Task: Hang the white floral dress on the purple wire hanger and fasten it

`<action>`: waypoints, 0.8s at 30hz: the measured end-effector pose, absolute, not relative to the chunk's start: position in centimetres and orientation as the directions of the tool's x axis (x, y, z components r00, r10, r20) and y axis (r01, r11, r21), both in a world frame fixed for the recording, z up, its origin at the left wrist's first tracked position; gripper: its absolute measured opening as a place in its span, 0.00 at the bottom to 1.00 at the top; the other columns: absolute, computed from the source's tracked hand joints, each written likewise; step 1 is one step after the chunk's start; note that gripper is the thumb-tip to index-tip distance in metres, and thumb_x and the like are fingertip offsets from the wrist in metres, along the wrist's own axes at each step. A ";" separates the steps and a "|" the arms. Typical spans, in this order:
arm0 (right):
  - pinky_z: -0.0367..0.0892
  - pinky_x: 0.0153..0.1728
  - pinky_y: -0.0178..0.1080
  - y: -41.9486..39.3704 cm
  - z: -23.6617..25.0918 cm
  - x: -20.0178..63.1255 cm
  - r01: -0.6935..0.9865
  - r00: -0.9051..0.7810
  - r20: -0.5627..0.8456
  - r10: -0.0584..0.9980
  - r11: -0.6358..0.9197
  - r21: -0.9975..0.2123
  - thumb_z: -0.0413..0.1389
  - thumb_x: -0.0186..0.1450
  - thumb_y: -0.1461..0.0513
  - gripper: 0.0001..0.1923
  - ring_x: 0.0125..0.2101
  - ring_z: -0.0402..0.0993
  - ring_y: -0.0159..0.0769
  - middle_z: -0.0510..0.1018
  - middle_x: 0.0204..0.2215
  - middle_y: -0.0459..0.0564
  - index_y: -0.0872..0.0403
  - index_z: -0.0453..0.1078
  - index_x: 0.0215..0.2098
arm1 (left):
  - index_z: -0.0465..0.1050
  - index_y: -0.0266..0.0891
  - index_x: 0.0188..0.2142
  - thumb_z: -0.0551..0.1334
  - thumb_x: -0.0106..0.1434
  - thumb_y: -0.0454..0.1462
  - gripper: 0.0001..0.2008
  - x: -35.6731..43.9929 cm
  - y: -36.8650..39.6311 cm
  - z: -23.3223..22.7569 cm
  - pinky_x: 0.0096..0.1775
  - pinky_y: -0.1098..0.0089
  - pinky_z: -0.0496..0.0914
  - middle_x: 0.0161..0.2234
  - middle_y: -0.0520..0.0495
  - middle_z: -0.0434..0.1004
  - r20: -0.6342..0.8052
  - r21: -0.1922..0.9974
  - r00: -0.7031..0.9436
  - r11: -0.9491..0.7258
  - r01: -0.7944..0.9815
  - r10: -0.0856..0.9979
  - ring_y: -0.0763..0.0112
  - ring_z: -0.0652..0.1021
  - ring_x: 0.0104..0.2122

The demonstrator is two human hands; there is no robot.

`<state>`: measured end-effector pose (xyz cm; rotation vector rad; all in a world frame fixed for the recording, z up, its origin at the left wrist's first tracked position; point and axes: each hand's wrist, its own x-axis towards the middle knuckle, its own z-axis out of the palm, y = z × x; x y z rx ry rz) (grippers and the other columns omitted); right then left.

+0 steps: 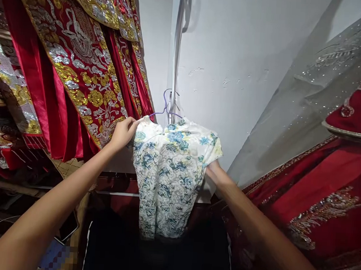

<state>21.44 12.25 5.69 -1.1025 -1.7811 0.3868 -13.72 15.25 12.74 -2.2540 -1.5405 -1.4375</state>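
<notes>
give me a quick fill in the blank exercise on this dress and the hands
1. The floral dress hangs on a ____ wire hanger.
2. The left hand grips the dress at its ____.
3. The robes hanging at left are gold, silver and ____.
4. The right hand is partly hidden behind the ____.

Missing words: purple; shoulder; red; dress

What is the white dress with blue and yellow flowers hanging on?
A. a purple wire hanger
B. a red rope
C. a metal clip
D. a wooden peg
A: the floral dress hangs from a thin purple wire hanger, while the left hand grips its shoulder.
</notes>
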 end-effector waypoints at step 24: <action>0.64 0.59 0.53 4.4 15.4 10.9 0.037 -0.449 0.645 0.618 0.734 -0.678 0.38 0.73 0.52 0.28 0.62 0.64 0.46 0.68 0.62 0.51 0.47 0.56 0.69 | 0.67 0.39 0.28 0.51 0.69 0.52 0.22 -14.4 14.0 9.1 0.33 0.69 0.64 0.26 0.50 0.70 0.608 0.632 0.008 -0.490 0.600 0.794 0.68 0.71 0.28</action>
